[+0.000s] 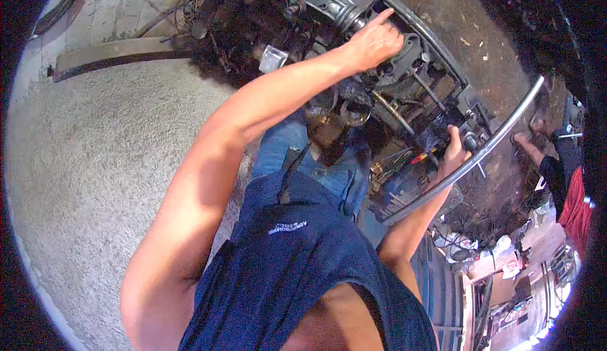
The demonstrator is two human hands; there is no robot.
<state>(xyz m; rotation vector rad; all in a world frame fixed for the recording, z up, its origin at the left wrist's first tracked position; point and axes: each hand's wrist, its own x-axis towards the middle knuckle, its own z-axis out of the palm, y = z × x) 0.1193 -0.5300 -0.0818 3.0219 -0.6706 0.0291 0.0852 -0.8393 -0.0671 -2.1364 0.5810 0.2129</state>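
Pointing its index finger toward the upper right, the left hand (pixel 377 42) lies over the dark metal machine (pixel 408 54) that fills the upper middle of the frame. Its other fingers curl in, and whether they grip anything cannot be told. The right hand (pixel 454 153), well apart from the left, is right of center at the machine's lower right end, thumb raised; its fingers are partly hidden, so its hold is unclear. A curved metal bar (pixel 506 129) crosses in front of the right forearm, just beside that hand. A small whitish block (pixel 274 59) sits near the left forearm. At the right edge, another person's arm (pixel 531 151) shows above a red cloth (pixel 573 205).
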